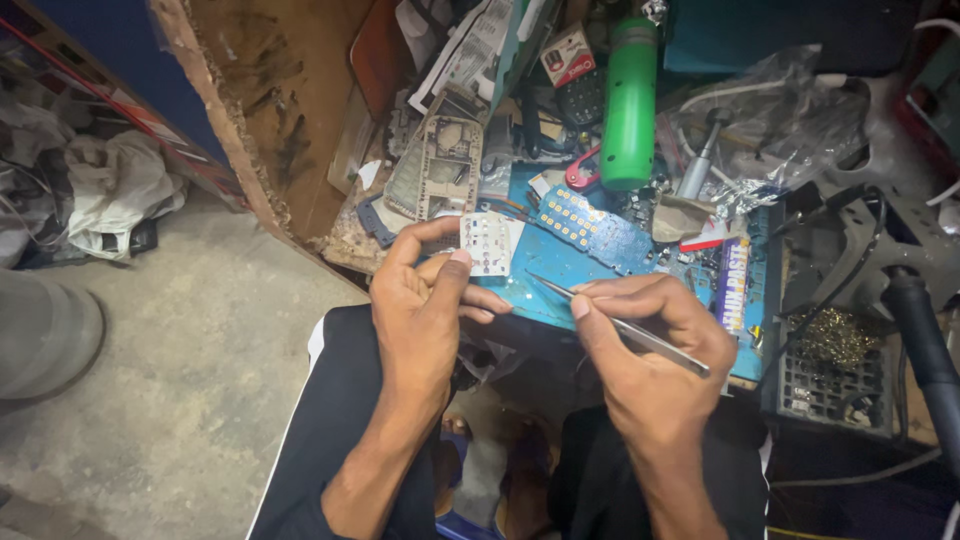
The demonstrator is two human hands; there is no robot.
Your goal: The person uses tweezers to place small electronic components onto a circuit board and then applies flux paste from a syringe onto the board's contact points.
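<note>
My left hand (425,300) pinches a small white square circuit panel (490,243) dotted with tiny parts, thumb and fingers on its lower left edge. My right hand (650,345) grips metal tweezers (615,325), their tip pointing up-left toward the panel, a short gap away. Both hands hover over the front edge of a blue work mat (560,275). A second blue board with yellow dots (575,220) lies on the mat just behind.
A green cylinder (630,100) stands behind the mat. A crumpled clear plastic bag (770,130), a purple tube (735,285), and a black tray with brass wool (830,375) sit right. Old circuit boards (440,165) lean left. Concrete floor (180,350) lies left.
</note>
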